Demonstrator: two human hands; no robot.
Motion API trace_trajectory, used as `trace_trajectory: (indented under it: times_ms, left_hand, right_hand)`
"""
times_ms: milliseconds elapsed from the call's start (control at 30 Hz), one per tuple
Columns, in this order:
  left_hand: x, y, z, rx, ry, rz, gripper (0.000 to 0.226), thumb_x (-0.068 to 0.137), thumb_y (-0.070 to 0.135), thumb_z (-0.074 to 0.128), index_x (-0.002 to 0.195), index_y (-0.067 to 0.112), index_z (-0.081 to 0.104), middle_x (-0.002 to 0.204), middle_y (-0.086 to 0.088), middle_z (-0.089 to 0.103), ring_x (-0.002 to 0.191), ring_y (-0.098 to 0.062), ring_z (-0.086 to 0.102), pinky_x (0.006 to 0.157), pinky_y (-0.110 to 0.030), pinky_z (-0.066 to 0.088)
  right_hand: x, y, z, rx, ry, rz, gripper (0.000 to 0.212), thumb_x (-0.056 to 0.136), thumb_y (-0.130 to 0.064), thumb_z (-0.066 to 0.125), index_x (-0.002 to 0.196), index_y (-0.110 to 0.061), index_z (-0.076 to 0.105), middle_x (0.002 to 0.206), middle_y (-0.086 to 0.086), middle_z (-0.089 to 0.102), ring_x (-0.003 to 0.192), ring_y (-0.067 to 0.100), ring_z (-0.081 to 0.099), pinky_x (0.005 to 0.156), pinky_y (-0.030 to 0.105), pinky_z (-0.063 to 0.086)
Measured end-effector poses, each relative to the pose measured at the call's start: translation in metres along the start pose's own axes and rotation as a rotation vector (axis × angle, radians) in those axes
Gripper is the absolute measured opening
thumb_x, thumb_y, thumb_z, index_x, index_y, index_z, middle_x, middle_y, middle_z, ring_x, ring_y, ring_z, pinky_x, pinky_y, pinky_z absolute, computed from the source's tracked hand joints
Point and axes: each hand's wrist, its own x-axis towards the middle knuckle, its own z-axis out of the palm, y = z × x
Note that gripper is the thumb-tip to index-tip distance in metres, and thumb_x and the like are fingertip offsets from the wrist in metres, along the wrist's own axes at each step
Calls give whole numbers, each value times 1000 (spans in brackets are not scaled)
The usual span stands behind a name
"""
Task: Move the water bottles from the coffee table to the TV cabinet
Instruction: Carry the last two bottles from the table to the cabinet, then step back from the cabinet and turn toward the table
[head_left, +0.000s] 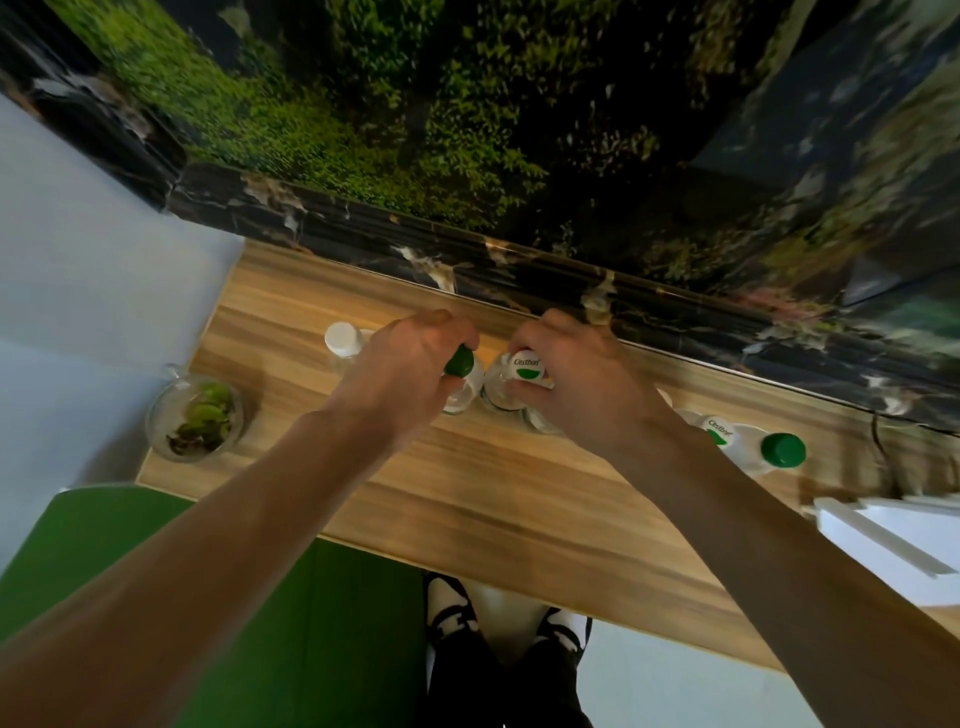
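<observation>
I look straight down on a wooden TV cabinet top (467, 499). My left hand (405, 369) grips a clear bottle with a green cap (460, 362) by its neck; the bottle stands on the wood. Right beside it, my right hand (576, 379) holds a bottle with a white and green printed cap (527, 368). A white-capped bottle (343, 339) stands to the left of my left hand. Two more bottles stand at the right: one with a printed white cap (719, 432) and one with a green cap (783, 450).
A glass bowl with green plants (197, 418) sits at the cabinet's left end. A dark marble ledge (519, 275) and a leafy wall picture run behind. A white object (893, 530) lies at the right. Green mat (311, 623) and my shoes (452, 608) lie below.
</observation>
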Motion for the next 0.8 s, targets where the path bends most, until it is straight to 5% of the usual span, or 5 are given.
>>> trace_trajectory:
  times_ms: [633, 800]
  left_hand:
    - [5, -10, 8, 93, 25, 59, 40, 87, 14, 74, 125, 18, 62, 119, -2, 67, 110, -28, 64, 100, -39, 44]
    - [1, -10, 7, 146, -30, 44, 52, 89, 25, 73, 137, 20, 55, 132, -1, 63, 121, -26, 59, 106, -40, 42]
  right_hand:
    - [4, -8, 14, -31, -2, 41, 29, 93, -33, 69, 118, -21, 59, 116, -2, 53, 101, 27, 60, 93, 40, 39]
    - [2, -12, 13, -82, -8, 31, 51, 92, -44, 69, 134, -23, 50, 122, 0, 53, 111, 29, 57, 93, 42, 37]
